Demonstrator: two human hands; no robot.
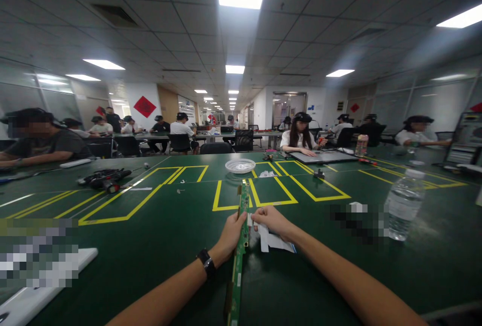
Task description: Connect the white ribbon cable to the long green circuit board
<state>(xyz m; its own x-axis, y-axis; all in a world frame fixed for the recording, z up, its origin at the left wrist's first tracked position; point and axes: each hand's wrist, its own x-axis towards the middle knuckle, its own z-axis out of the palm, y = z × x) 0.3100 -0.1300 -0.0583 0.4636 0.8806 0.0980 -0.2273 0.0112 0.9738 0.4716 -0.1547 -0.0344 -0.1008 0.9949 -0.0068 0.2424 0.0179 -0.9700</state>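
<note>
While the person worked at the green table (181, 245), the left hand (230, 233) had its fingers pinching a long, narrow green circuit board (238, 276) about midway along, thumb flat on its face. The board stood out in front of the person, its near end running off the bottom of my view. The right hand (274, 221) was just beside the board's right edge, its fingers pinched together on a white ribbon cable (264, 239). The ribbon's loose part trailed below that hand, ending in a blue tip; I couldn't tell whether it touched the table.

Beyond the board's far end sat a round white basket (240, 166), near yellow tape outlines (269, 204). A clear water bottle (404, 208) stood upright to the right, and a black tangle (101, 180) lay to the left. Across the table, another person (297, 137) rested a hand on a dark flat panel (322, 157).
</note>
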